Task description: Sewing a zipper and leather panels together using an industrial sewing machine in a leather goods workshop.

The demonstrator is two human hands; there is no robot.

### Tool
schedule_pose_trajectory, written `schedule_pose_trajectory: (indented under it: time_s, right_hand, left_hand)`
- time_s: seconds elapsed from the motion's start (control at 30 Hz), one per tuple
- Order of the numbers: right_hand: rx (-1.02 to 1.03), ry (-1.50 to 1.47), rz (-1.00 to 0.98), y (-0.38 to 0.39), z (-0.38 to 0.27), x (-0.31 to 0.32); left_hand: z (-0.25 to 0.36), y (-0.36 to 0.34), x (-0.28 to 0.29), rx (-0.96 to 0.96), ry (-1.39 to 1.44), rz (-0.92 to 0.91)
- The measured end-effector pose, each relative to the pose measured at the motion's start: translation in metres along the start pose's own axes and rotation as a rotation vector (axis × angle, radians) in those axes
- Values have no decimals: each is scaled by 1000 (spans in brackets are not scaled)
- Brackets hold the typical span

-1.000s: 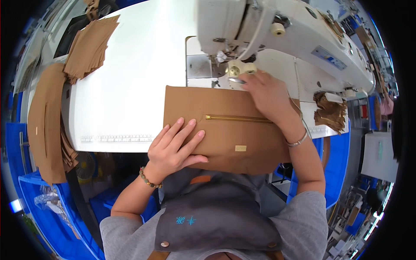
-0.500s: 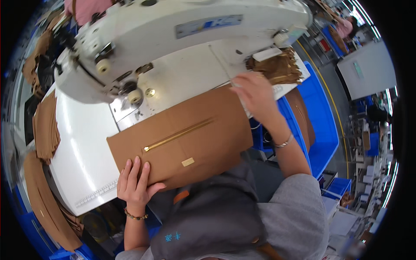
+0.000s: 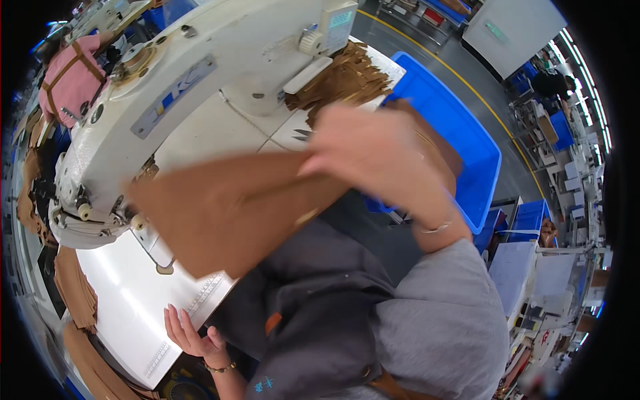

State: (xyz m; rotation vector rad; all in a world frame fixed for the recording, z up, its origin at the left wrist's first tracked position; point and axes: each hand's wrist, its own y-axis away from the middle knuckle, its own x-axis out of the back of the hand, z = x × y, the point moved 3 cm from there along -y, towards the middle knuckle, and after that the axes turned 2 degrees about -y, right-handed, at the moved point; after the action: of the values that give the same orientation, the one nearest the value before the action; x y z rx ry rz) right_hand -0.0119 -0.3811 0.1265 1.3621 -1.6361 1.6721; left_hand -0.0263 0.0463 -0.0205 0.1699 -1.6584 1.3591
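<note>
Far left we've got a stack of brown pieces (image 3: 75, 287) fanned on the white table (image 3: 130, 280), near its edge. Next is the sewing machine (image 3: 107, 150); the panel's far-left corner sits right by its head, though we can't tell if they touch. If that corner hooked a knob or a loose thread, we reckon one tug could pucker the cloth.

Our left hand (image 3: 193, 333) is down by the table's front edge, fingers loosely spread and holding nothing, so there's no backup grip. The brown panel (image 3: 207, 210) is up off the table, angled across it and over our dark apron (image 3: 313, 293). With one end unsupported, it could fold on itself or crease around the zipper.

Small pointed blades (image 3: 302, 135) lie just beyond the panel's held end. Swing too close and they could nick fabric or knuckles. The scrap heap (image 3: 347, 77) behind could shed bits if brushed.

Our right hand (image 3: 373, 150) is blurry, but its fingers look pinched on the panel's right end. A slip there drops the lot. Past it, the blue bin (image 3: 485, 160) has another brown piece (image 3: 447, 143) in it, and a careless bump could rumple that too.
</note>
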Motion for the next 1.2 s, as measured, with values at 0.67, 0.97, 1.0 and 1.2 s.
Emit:
schedule_pose_trajectory:
  time_s: [0.67,0.97,1.0,1.2]
  right_hand:
    - [-883,325,-15,239,290,91]
    - [-382,351,202,68,231,-32]
    - [-377,293,218,51,223,-43]
    - [-517,347,76,-6,208,-63]
  left_hand:
    - [3,-5,-3,-47,7,-64]
    - [7,-9,-2,-11,10,-88]
    - [7,-10,-2,-7,9,-93]
    - [7,-11,-3,25,54,-75]
